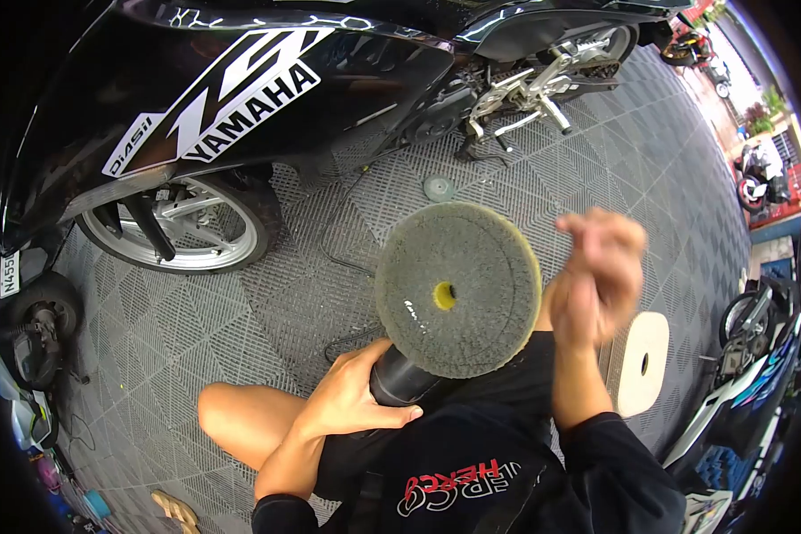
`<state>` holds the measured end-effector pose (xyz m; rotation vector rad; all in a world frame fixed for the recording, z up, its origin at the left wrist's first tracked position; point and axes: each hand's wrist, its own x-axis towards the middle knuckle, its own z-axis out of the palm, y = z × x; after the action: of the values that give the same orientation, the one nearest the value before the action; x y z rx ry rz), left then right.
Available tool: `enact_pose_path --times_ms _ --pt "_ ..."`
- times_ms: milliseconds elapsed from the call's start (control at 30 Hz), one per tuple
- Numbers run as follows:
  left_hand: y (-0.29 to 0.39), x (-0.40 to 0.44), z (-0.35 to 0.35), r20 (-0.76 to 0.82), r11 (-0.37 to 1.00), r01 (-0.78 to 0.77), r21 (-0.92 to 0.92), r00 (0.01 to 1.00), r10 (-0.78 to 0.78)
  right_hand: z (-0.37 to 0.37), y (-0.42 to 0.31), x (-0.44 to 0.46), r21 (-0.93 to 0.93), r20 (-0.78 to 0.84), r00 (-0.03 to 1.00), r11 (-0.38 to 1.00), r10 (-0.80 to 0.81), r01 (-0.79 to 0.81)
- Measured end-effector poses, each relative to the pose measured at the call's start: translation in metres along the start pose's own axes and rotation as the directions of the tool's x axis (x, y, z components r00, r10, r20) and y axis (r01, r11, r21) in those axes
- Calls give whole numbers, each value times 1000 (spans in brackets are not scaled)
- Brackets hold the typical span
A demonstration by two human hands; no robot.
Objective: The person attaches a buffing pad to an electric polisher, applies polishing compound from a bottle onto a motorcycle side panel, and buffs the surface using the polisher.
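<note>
My left hand is wrapped around the black body of a polisher, held over my lap. Its round foam pad faces up toward me, dark grey on the face and yellowish at the rim and centre hole. A small white streak marks the lower left of the pad. To the right of the pad, apart from it, my right hand is raised with bent fingers. Motion blurs those fingers, and I see no object in them.
A black Yamaha motorcycle stands ahead, its front wheel at left. A small round disc lies on the grey tiled floor. A beige-topped stool is at my right. A cord trails left of the pad. More motorcycles stand at the sides.
</note>
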<state>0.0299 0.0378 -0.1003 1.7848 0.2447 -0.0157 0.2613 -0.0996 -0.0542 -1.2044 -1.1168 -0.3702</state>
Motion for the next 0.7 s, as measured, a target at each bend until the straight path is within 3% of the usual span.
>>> enact_pose_path --times_ms 33,100,167,267,300,567,700 --pt "3 0 -1 -7 1000 22 16 1000 -22 -2 -18 13 -68 162 975 984 -155 167" --pt "10 -1 -1 -12 998 65 23 998 -65 -2 -47 25 -164 408 874 920 -264 355" --pt "13 -1 -2 -8 995 95 12 995 -95 1 -59 28 -243 517 824 883 -233 402" --pt "9 -3 0 -37 999 46 20 998 -45 5 -53 22 -241 486 829 869 -278 433" --pt "8 -4 0 -43 999 51 15 998 -51 11 -49 18 -219 407 850 867 -335 447" --pt "8 -7 3 -91 995 97 23 991 -94 18 -53 10 -162 312 922 943 -229 290" --pt "9 -8 6 -174 996 74 40 983 -66 18 -45 8 -106 282 887 907 -365 407"
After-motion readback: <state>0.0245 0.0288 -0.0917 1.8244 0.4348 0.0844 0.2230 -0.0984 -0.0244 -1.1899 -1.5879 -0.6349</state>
